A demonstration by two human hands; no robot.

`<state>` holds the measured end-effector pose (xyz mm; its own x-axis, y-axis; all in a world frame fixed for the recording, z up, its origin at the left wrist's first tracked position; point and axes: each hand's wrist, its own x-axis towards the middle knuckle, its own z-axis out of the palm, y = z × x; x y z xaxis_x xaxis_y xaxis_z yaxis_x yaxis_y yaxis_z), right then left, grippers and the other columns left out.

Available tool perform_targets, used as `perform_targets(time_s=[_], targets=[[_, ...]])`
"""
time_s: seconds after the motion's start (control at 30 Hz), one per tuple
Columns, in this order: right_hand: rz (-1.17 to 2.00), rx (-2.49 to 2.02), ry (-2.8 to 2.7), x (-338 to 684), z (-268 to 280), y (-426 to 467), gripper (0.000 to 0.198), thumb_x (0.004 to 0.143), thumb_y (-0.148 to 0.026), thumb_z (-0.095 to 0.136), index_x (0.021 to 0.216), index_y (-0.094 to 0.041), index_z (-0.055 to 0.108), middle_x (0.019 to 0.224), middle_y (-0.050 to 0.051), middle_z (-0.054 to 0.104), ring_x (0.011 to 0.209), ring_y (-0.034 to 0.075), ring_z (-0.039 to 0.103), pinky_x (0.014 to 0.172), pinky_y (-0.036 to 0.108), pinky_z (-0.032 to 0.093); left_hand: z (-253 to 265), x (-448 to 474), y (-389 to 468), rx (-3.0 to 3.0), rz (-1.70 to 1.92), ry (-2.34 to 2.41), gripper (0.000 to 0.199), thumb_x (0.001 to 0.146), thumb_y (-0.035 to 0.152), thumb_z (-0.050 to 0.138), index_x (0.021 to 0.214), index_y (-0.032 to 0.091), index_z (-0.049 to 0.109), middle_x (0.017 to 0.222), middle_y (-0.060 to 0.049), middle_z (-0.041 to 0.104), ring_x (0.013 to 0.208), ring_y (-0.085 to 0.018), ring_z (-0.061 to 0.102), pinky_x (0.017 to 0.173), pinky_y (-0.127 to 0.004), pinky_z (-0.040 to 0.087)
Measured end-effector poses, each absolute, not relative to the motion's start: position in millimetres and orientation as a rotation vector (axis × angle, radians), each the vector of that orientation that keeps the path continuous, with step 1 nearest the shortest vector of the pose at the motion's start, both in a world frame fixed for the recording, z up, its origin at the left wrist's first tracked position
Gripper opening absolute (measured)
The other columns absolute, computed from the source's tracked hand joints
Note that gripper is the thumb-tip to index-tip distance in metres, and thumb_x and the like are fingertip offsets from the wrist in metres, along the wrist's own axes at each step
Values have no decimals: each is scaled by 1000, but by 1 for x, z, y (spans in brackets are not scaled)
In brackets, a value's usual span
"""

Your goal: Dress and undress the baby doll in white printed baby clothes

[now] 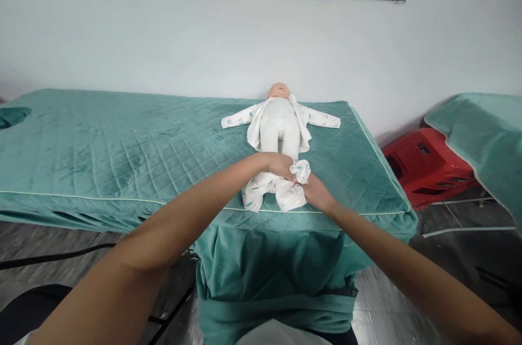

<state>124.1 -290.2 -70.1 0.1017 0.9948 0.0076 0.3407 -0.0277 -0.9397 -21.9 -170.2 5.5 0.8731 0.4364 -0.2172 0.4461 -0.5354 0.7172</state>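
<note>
A baby doll (279, 119) with a white cloth body lies on its back, head toward the wall. Its printed white jacket (254, 133) is spread open, with the sleeves out to both sides. Over the doll's lower legs are small printed baby pants (290, 195), their legs pointing toward me. My left hand (279, 164) is closed on the pants near the doll's feet. Bunched pants fabric sticks up beside it, and my right hand (315, 190) grips this from the right. The doll's feet and some of my fingertips are hidden.
The doll lies on a green quilted bed (122, 143) against a white wall. A red plastic stool (434, 162) stands on the floor to the right, partly under another green cover (485, 133). Green cloth (273, 263) hangs at the near edge.
</note>
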Motion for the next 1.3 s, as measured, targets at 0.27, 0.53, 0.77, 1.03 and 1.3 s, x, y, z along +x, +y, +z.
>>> perform_targets(time_s=[0.27, 0.53, 0.77, 1.03, 1.3], targets=[[847, -1425, -1189, 103, -73, -303, 35, 92, -38, 54, 122, -26, 67, 134, 7, 67, 138, 25, 50, 123, 47, 29, 11, -41, -166, 1689, -121, 524, 29, 60, 39, 83, 84, 24, 78, 91, -4, 79, 80, -21, 71, 68, -28, 54], [662, -1179, -888, 101, -77, -279, 43, 88, -36, 62, 129, -23, 60, 141, 10, 61, 129, 21, 57, 117, 42, 38, 25, -60, -161, 1441, 187, 568, 44, 66, 35, 86, 106, 20, 74, 108, -7, 75, 96, -21, 70, 82, -29, 54], [651, -1165, -928, 106, -75, -240, 43, 85, -36, 59, 126, -23, 60, 139, 9, 62, 129, 20, 57, 115, 43, 38, 17, -57, -143, 1355, 542, 664, 39, 64, 34, 87, 94, 17, 69, 91, -3, 70, 82, -16, 64, 77, -27, 48], [560, -1226, -965, 117, -75, -209, 39, 86, -41, 55, 120, -23, 59, 137, 9, 62, 126, 21, 56, 114, 41, 38, 11, -36, -124, 1868, 814, 946, 26, 71, 35, 74, 87, 18, 62, 88, 0, 65, 86, -18, 57, 81, -29, 41], [570, -1378, -1033, 139, -70, -189, 22, 85, -37, 60, 104, -30, 50, 115, 6, 66, 111, 27, 53, 102, 41, 40, 0, -38, -119, 1870, 971, 1015, 23, 77, 34, 69, 92, 19, 64, 91, 0, 65, 90, -18, 58, 84, -28, 41]])
